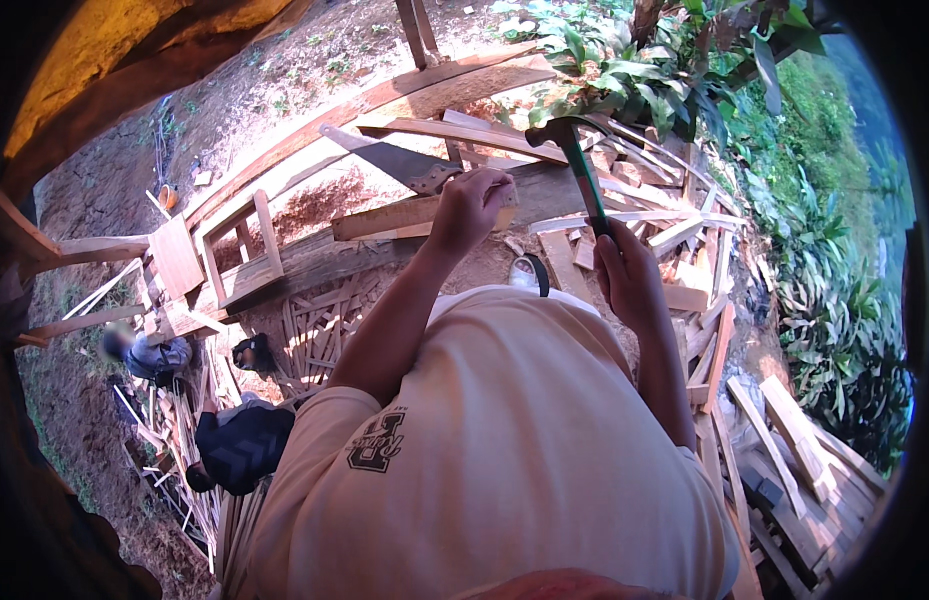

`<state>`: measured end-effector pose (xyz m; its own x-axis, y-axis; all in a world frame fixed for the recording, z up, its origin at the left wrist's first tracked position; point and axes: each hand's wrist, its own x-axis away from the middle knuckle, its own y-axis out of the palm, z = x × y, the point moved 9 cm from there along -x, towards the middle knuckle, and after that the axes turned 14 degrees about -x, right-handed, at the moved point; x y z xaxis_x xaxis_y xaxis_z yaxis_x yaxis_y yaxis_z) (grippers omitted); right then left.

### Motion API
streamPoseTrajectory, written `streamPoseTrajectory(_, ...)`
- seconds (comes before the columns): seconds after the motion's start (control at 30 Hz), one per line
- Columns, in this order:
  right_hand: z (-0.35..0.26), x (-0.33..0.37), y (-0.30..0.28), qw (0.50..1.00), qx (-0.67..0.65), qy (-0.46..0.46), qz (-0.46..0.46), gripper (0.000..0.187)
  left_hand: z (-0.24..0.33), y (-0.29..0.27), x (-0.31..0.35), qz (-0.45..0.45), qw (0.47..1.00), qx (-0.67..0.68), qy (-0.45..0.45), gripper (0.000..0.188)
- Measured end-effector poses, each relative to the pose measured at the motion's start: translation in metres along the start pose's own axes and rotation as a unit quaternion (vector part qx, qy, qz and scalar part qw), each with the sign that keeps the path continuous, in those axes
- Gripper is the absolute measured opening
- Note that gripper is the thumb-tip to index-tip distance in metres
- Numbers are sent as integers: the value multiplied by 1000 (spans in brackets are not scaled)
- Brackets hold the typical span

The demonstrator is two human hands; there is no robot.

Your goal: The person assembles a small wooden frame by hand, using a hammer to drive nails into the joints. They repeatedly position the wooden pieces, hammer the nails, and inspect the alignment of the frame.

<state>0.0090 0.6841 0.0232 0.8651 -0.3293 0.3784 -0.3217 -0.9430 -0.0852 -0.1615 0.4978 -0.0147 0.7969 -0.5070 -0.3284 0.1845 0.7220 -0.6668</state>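
A claw hammer (580, 170) with a dark head and a green and brown handle is in my right hand (629, 270), its head raised and pointing away from me. My left hand (471, 212) is closed, fingers curled together, over the end of a short wooden board (389, 218). Whatever those fingers pinch, if anything, is too small to make out. Just beyond the hand lies a handsaw (394, 162), its blade reaching to the upper left. Beneath the board runs a thick, weathered beam (329, 262).
A small wooden frame (206, 262) stands at the left end of the beam. Scrap wood (684, 275) lies piled on the right, with more planks (799, 440) lower down. Two people (246, 445) (156, 355) are at the lower left. Leafy plants (814, 270) border the right side.
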Motion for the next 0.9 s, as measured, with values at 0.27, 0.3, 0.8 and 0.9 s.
streamPoseTrajectory(0.27, -46, 33, 20, 951, 235, -201, 18, 29, 4, -4, -2, -1, 1000, 0, -8, 10)
streamPoseTrajectory(0.3, -51, 38, 23, 944, 239, -225, 24, 28, 3, -2, -1, 6, 1000, 11, -8, 10)
streamPoseTrajectory(0.8, -42, 43, 28, 931, 296, -214, 18, 36, 4, -3, 0, 19, 1000, -12, -2, 11)
streamPoseTrajectory(0.9, -56, 53, 25, 926, 278, -252, 41, 37, 3, -3, 0, 33, 999, -20, 10, 10)
